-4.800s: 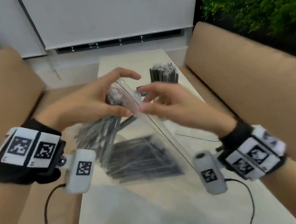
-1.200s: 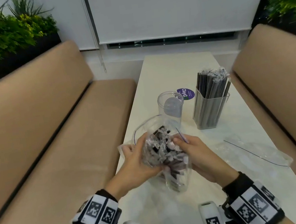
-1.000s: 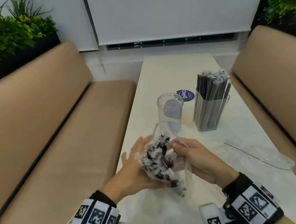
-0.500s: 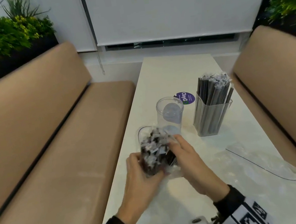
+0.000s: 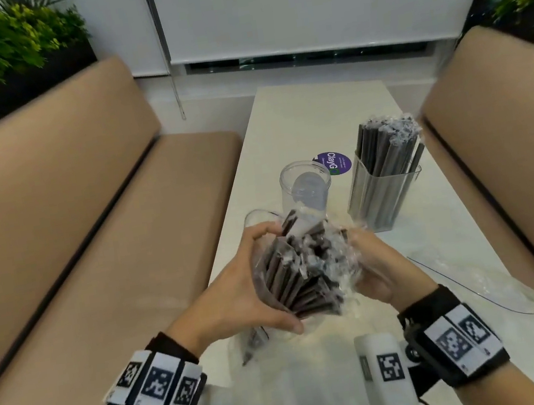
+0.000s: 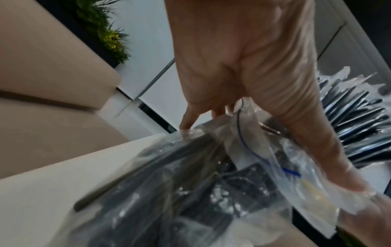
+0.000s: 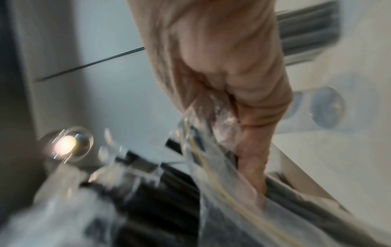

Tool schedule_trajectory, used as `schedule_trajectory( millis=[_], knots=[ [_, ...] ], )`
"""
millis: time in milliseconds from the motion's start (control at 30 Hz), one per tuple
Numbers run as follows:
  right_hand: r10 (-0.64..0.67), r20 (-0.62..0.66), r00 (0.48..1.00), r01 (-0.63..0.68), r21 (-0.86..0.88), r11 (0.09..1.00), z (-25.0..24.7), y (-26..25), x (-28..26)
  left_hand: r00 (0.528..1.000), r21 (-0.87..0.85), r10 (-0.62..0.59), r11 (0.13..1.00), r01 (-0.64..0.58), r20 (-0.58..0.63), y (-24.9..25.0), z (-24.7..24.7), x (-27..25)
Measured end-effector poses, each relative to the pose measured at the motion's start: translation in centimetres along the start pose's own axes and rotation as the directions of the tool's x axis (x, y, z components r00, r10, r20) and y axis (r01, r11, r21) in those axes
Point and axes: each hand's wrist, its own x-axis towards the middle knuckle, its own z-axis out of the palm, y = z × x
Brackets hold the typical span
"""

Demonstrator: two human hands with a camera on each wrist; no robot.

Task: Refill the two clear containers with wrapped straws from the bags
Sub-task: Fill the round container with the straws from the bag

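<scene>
Both hands hold a clear plastic bag of black wrapped straws [image 5: 303,266] above the near middle of the white table [image 5: 314,112]. My left hand [image 5: 257,283] grips the bag's left side, its thumb curled underneath. My right hand [image 5: 368,267] grips the crumpled right side. The straw ends point up and away at the bag's open mouth. Just beyond stands an empty round clear container [image 5: 306,186]. To its right, a square clear container [image 5: 385,191] is packed with upright wrapped straws. The left wrist view shows my fingers [image 6: 188,123] pressing into the bag [image 6: 190,183]. The right wrist view is blurred.
An empty clear bag [image 5: 479,288] lies flat on the table to the right. A purple round sticker [image 5: 334,162] sits behind the round container. Tan bench seats [image 5: 94,262] flank the table on both sides, with plants behind their backs.
The hands have drawn nearer to me with the bag. It has tilted, so the straws fan out with their ends toward the round container.
</scene>
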Motion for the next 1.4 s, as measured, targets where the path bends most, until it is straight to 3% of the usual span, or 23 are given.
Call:
schedule_trajectory(
  millis=[100, 167, 233, 300, 367, 500, 600, 633, 700, 800, 867, 933, 1000, 1067, 1167, 1300, 1367, 1400],
  knots=[
    [0.052, 0.185, 0.981, -0.084, 0.173, 0.981, -0.8, 0.5, 0.4, 0.999, -0.062, -0.051, 0.997, 0.052, 0.015, -1.4, 0.5, 0.0],
    [0.040, 0.179, 0.983, -0.077, 0.208, 0.975, -1.3, 1.0, 0.6, 0.993, -0.064, -0.113, 0.992, 0.110, -0.037, -2.9, 1.0, 0.1],
    [-0.018, 0.073, 0.997, 0.009, 0.125, 0.992, -1.6, 1.8, 0.7, 0.974, -0.122, -0.174, 0.980, 0.157, -0.147, -4.6, 1.3, 0.0],
    [-0.139, -0.085, 0.987, 0.133, -0.076, 0.988, -1.8, 2.5, 0.3, 0.944, -0.212, -0.220, 0.963, 0.169, -0.245, -6.0, 1.4, -0.3],
    [-0.282, -0.188, 0.941, 0.233, -0.247, 0.941, -1.4, 2.2, -0.8, 0.914, -0.276, -0.246, 0.948, 0.157, -0.323, -6.8, 1.2, -0.5],
    [-0.425, -0.069, 0.902, 0.380, -0.337, 0.861, 1.8, 0.9, -2.8, 0.892, -0.253, -0.211, 0.961, 0.113, -0.400, -7.3, 1.9, 0.0],
    [-0.639, -0.057, 0.767, 0.494, -0.584, 0.644, 3.3, 1.1, -1.9, 0.884, -0.234, -0.183, 0.968, 0.086, -0.430, -7.0, 3.0, 0.6],
    [-0.671, -0.069, 0.738, 0.514, -0.587, 0.625, 3.3, 1.0, -1.5, 0.881, -0.244, -0.184, 0.966, 0.081, -0.435, -7.0, 3.0, 0.6],
    [-0.647, -0.095, 0.756, 0.523, -0.505, 0.686, 2.6, 0.7, -1.0, 0.883, -0.280, -0.188, 0.958, 0.067, -0.430, -6.9, 2.5, 0.3],
    [-0.478, -0.143, 0.867, 0.451, -0.184, 0.873, 1.7, 0.3, -1.0, 0.899, -0.274, -0.165, 0.960, 0.053, -0.406, -6.4, 1.6, -0.1],
    [-0.354, -0.200, 0.914, 0.358, -0.016, 0.934, 1.5, 0.7, -0.5, 0.902, -0.276, -0.160, 0.960, 0.048, -0.401, -6.4, 1.7, -0.2],
    [-0.291, -0.248, 0.924, 0.300, -0.001, 0.954, 1.2, 1.9, 0.6, 0.893, -0.277, -0.161, 0.960, 0.042, -0.421, -6.7, 1.9, -0.2],
    [-0.280, -0.285, 0.917, 0.244, -0.156, 0.957, 0.8, 3.7, 1.9, 0.887, -0.293, -0.175, 0.955, 0.047, -0.428, -7.3, 2.3, -0.2],
    [-0.292, -0.303, 0.907, 0.152, -0.411, 0.899, 0.6, 5.9, 3.1, 0.894, -0.290, -0.197, 0.954, 0.080, -0.403, -7.4, 2.6, 0.1],
    [-0.323, -0.233, 0.917, 0.051, -0.735, 0.676, 0.7, 8.3, 4.1, 0.907, -0.239, -0.219, 0.961, 0.137, -0.359, -7.3, 2.9, 0.5],
    [-0.354, -0.151, 0.923, 0.048, -0.867, 0.496, 0.2, 7.4, 3.9, 0.892, -0.229, -0.222, 0.963, 0.139, -0.393, -7.8, 2.7, 0.6],
    [-0.388, -0.050, 0.920, 0.129, -0.897, 0.424, -0.4, 5.5, 3.0, 0.872, -0.238, -0.215, 0.964, 0.118, -0.440, -7.8, 2.0, 0.8],
    [-0.414, 0.013, 0.910, 0.208, -0.878, 0.430, -0.6, 4.4, 2.3, 0.863, -0.244, -0.208, 0.964, 0.102, -0.461, -7.6, 1.5, 1.0]
  ],
)
